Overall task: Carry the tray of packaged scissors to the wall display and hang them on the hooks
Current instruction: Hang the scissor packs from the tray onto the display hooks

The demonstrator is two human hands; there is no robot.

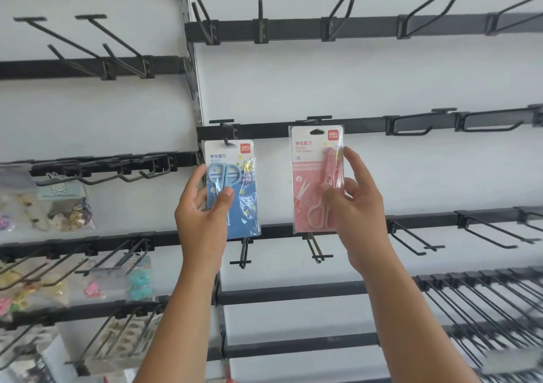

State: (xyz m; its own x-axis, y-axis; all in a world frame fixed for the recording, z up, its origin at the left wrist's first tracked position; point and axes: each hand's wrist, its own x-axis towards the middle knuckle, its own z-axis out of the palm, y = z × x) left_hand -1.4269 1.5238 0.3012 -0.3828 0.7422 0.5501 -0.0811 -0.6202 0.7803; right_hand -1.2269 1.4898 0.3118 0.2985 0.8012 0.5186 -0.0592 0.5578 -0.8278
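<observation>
Hands are both pinching packs so their slots meet hooks: your left hand (202, 215) is threading the blue scissors pack (235, 194) at 9 o'clock, your right hand (357, 206) is lining up the pink scissors pack (308, 177) at 12.

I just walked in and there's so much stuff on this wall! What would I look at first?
Probably the two bright scissor packs in the middle: a blue pack in the left hand, its hole at a hook, and a pink pack in the right hand. Around them, rows of bare black hooks cover the white wall, with small trinket bags hanging at far left.
</observation>
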